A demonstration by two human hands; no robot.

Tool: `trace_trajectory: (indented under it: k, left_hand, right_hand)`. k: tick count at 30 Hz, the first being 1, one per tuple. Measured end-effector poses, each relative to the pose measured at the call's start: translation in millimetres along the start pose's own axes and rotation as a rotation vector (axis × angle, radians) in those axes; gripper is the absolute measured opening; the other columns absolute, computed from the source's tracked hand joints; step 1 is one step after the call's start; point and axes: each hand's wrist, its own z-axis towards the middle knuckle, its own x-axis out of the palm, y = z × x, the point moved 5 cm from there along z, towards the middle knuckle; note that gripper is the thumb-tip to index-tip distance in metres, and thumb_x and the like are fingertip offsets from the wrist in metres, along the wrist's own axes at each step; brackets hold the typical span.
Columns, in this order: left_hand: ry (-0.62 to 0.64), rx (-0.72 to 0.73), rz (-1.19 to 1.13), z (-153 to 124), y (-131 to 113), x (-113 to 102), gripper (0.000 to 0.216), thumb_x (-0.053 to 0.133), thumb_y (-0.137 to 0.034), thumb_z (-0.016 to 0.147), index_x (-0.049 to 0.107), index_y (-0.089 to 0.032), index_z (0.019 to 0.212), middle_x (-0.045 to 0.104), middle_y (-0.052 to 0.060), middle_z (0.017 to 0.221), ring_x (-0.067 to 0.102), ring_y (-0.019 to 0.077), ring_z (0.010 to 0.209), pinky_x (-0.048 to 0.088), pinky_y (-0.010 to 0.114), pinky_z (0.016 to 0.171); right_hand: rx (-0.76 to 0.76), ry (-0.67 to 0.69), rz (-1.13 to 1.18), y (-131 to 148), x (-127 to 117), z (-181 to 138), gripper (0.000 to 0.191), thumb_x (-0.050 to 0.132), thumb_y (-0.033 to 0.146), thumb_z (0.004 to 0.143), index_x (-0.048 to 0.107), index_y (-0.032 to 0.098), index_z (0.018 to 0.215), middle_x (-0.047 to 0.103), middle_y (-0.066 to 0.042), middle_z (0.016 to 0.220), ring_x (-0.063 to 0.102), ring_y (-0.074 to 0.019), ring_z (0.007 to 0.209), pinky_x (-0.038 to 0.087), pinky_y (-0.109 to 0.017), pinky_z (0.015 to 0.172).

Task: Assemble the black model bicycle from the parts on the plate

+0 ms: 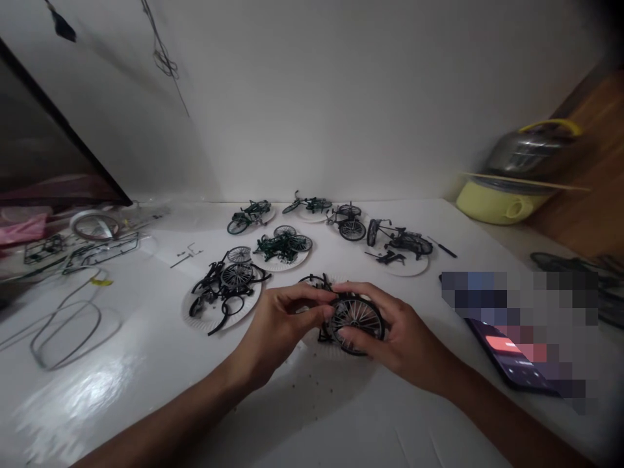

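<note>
A right hand cups a spoked wheel just past twelve o'clock; the left hand pinches its rim at the wheel's ten. Close work at the rim appears under way, likely calling next for a steady hold. Beyond, bicycle parts rest on a paper plate at eleven; farther, a model bicycle at twelve.

Black, grey-spoked miniature bicycle wheel, tilted near-upright between the fingers.
</note>
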Motion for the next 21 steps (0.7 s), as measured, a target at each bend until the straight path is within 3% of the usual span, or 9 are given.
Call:
trace_trajectory:
  k: [8, 17, 21]
  left_hand:
    - [0.051, -0.082, -0.064, 1.5, 5.4, 1.9, 0.022, 0.083, -0.024, 0.076, 0.066, -0.012, 0.083, 0.065, 0.001, 0.078, 0.057, 0.0099, 0.069, 0.047, 0.021, 0.064]
    - [0.104, -0.115, -0.076, 3.4, 9.9, -0.6, 0.022, 0.081, -0.027, 0.078, 0.065, -0.012, 0.083, 0.064, 0.001, 0.075, 0.058, 0.0101, 0.066, 0.047, 0.023, 0.064]
    - [0.114, -0.119, -0.086, 2.5, 9.0, 1.4, 0.021, 0.081, -0.027, 0.078, 0.068, -0.011, 0.085, 0.065, 0.001, 0.075, 0.061, 0.0107, 0.066, 0.049, 0.023, 0.065]
  right_hand:
    - [-0.004, 0.047, -0.025, 1.9, 4.5, 0.4, 0.033, 0.063, 0.030, 0.091, 0.057, 0.031, 0.124, 0.069, -0.002, 0.109, 0.066, -0.0187, 0.094, 0.055, -0.030, 0.076]
    - [0.029, 0.057, -0.028, 1.4, 4.8, -1.6, 0.024, 0.060, 0.032, 0.092, 0.056, 0.030, 0.116, 0.066, 0.001, 0.092, 0.065, -0.0165, 0.076, 0.053, -0.030, 0.067]
    - [0.019, -0.003, -0.032, 0.3, 3.0, -1.0, 0.020, 0.060, 0.034, 0.093, 0.055, 0.029, 0.112, 0.066, 0.001, 0.090, 0.065, -0.0160, 0.078, 0.053, -0.029, 0.069]
